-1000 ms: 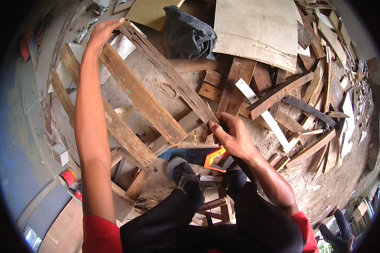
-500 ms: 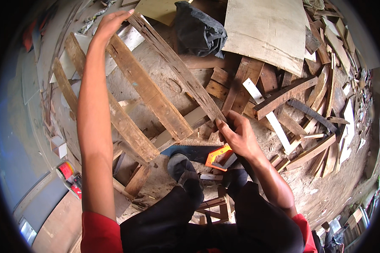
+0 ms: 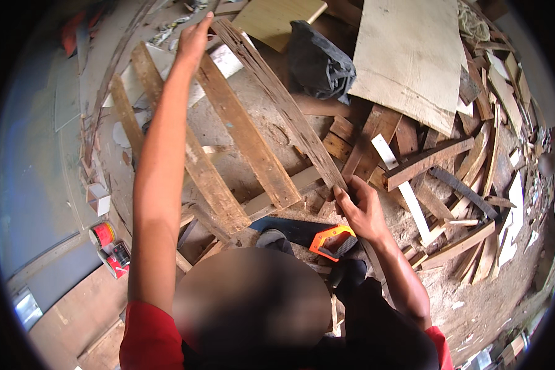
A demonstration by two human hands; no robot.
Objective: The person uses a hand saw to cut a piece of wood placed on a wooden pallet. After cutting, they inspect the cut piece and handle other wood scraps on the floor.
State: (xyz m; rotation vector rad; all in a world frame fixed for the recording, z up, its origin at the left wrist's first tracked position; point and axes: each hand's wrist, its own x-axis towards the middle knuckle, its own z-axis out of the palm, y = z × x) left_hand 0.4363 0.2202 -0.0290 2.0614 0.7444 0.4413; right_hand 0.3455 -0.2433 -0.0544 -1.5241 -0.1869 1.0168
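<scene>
A long weathered plank [image 3: 277, 102] slants from the far left toward my right knee, one edge rough and split. My left hand [image 3: 194, 46] grips its far end, the thumb mostly hidden. At the near end, my right hand [image 3: 362, 209] pinches the plank between thumb and curled fingers. To its left lie several spaced slats, among them a broad brown slat [image 3: 246, 132], with a pale crosspiece [image 3: 311, 179] under their near ends. A handsaw [image 3: 333, 242] with an orange handle and dark blue blade rests just below my right hand, close to my feet.
Loose boards and offcuts [image 3: 450, 231] are heaped at the right. A pale plywood sheet [image 3: 410, 61] and a black plastic bag [image 3: 320, 61] lie beyond the plank. Red cans [image 3: 103, 234] and a small white box [image 3: 98, 198] stand at the left. A blurred round patch hides my lap.
The whole view has shifted, so the scene sits further right and slightly lower. Both hands stay on the plank's ends. The blurred round patch has appeared over my lap.
</scene>
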